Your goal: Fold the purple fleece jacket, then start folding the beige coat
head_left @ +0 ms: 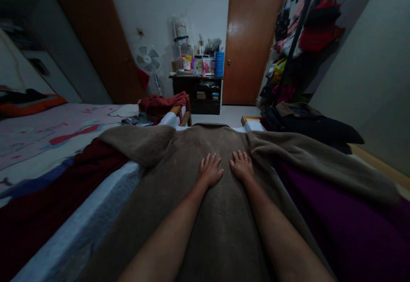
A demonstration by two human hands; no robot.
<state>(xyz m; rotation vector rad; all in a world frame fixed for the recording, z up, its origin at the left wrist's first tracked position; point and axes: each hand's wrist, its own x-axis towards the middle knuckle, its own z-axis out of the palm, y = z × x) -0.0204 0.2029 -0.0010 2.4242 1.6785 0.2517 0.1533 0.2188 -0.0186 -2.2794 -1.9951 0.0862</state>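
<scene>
A brown fleecy coat point(224, 222) lies spread out in front of me, its collar at the far end. Its left sleeve reaches out over dark red cloth, and the right one stretches across purple cloth. My left hand point(210, 170) rests flat on the upper part of the coat with its fingers spread. Beside it, a short gap away, my right hand point(241, 165) also lies palm down on the fabric, fingers apart. Neither hand grips anything. Under the coat, a pale blue-white surface point(112, 196) shows along the left side.
Folded dark clothes point(310, 124) lie at the far right. Purple cloth point(336, 218) covers the right side, and a patterned bedspread point(64, 132) the left. A red garment point(165, 101) hangs on a wooden frame. Beyond stand a fan point(147, 58), a dark cabinet point(179, 87) and a door point(256, 47).
</scene>
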